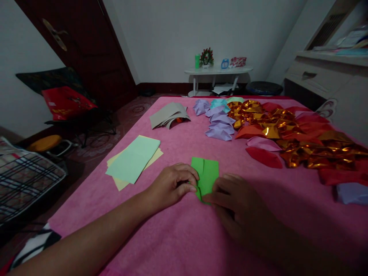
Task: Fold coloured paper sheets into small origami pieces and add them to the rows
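Folded green paper (209, 172) points away lengthwise between left fingers (186, 188) pinching its left edge and right fingers (220, 198) seemingly gripping its near-right corner.

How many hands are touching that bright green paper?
2: the left hand at the left side of the green paper, and the right hand at its lower right.

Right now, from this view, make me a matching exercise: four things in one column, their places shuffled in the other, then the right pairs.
Things:
1. green paper
2. mint sheet
3. blue clock
4. red bag

Places:
A. on the white table
B. on the dark chair
C. touched by the left hand and right hand
D. over yellow paper

Pairs: 1-C, 2-D, 3-A, 4-B
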A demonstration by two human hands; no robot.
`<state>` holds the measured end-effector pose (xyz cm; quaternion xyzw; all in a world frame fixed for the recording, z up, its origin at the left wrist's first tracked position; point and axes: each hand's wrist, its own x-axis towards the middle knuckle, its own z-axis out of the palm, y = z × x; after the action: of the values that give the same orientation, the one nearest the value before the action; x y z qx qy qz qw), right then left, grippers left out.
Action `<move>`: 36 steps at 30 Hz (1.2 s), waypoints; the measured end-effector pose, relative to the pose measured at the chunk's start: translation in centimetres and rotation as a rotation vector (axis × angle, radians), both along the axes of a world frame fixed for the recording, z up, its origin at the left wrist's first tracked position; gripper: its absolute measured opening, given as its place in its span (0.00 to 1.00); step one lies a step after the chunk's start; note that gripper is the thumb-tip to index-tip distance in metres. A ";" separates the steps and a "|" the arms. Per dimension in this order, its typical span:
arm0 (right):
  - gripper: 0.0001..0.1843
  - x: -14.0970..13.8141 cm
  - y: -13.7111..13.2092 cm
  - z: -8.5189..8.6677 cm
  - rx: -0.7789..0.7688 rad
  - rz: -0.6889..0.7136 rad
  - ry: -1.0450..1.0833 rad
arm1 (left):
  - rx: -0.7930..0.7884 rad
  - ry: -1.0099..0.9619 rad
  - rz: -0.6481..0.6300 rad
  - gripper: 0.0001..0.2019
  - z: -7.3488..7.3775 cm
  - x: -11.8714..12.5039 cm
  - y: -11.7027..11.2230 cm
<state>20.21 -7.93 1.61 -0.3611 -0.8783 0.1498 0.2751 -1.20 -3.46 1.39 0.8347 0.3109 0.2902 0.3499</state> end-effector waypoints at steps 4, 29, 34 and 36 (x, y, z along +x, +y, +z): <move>0.13 0.0 -0.4 0.1 -0.012 0.006 -0.027 | 0.009 0.012 0.037 0.07 -0.1 0.3 0.0; 0.11 -0.3 -0.7 0.4 -0.024 0.030 -0.099 | 0.101 0.197 0.166 0.05 0.2 1.7 -1.0; 0.12 -0.2 -0.8 0.3 -0.005 0.028 -0.103 | 0.055 0.173 0.161 0.05 0.1 1.5 -1.3; 0.13 -0.2 -0.8 0.3 -0.005 0.030 -0.099 | 0.033 0.176 0.160 0.03 0.2 1.5 -1.3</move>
<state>19.98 -8.70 1.91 -0.3558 -0.8957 0.1382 0.2280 0.27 -4.79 1.61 0.8351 0.4012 0.2478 0.2832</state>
